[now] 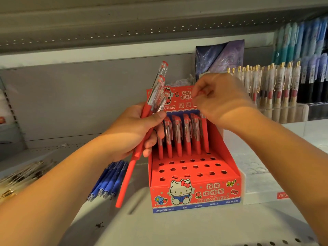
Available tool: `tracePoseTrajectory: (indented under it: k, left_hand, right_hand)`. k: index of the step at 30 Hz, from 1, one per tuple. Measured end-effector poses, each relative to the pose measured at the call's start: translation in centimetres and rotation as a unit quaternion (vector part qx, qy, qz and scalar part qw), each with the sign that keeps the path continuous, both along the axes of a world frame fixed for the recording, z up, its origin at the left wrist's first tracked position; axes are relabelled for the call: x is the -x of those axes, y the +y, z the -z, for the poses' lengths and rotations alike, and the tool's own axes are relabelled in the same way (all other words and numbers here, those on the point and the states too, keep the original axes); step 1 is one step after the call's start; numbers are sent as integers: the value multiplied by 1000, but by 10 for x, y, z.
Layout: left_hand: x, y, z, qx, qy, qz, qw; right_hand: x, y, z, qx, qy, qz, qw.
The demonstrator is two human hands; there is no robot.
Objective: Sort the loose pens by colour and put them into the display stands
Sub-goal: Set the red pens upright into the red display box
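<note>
A: Which step is this?

B: Filling the red stand with reds. The right hand, at 1 o'clock from the stand's middle, has its fingers curled over the top of the end pen. That pen is the last one at the 3 o'clock end of the back row. The hand is blurred, so the pinch is my judgement, not a clean sighting.

A: And the other hand?

B: The left hand, at 10 o'clock from the stand, grips a bundle of red pens, at least 3. Their tops point to 1 o'clock and their tips to 7.

A: What comes next?

B: Probably releasing the end pen once it is seated, then drawing 1 pen from the bundle and steering its tip into an empty hole in the next row forward. The holes are small and close-set. That calls for coming down near upright without knocking the row behind.

A: How do the pens look?

B: They have a red lower barrel, a clear upper half with a clip, and a red push-button. Only the back row is filled; the rows towards 6 o'clock are empty.

A: Other colours?

B: About 4 blue pens lie loose on the shelf, at 9 o'clock from the stand's base. I'd say they belong in another stand.
</note>
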State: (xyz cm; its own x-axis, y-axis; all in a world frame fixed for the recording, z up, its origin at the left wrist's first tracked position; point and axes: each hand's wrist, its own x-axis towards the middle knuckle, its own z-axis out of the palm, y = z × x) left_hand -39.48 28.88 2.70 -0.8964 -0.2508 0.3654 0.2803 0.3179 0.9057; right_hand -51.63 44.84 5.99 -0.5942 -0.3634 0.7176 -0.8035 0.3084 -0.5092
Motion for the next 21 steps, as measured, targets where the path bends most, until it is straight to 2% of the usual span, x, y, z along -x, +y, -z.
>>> tracePoseTrajectory:
  k: [4,12,15,18,21]
  left_hand:
    - [0,0,0,0,3,2,1000]
    - [-1,0,0,2,2,7,1000]
    - [-1,0,0,2,2,9,1000]
    - [-1,0,0,11,-1,9,1000]
    - [-2,1,-1,11,1,4,1000]
  right_hand:
    - [1,-1,4,-57,25,23,998]
    - [-3,4,0,-42,-25,17,999]
    - [-8,7,-1,-122,-28,45,991]
    - [-11,6,-3,-241,-5,113,964]
    - [-13,5,-7,-299,8,162,940]
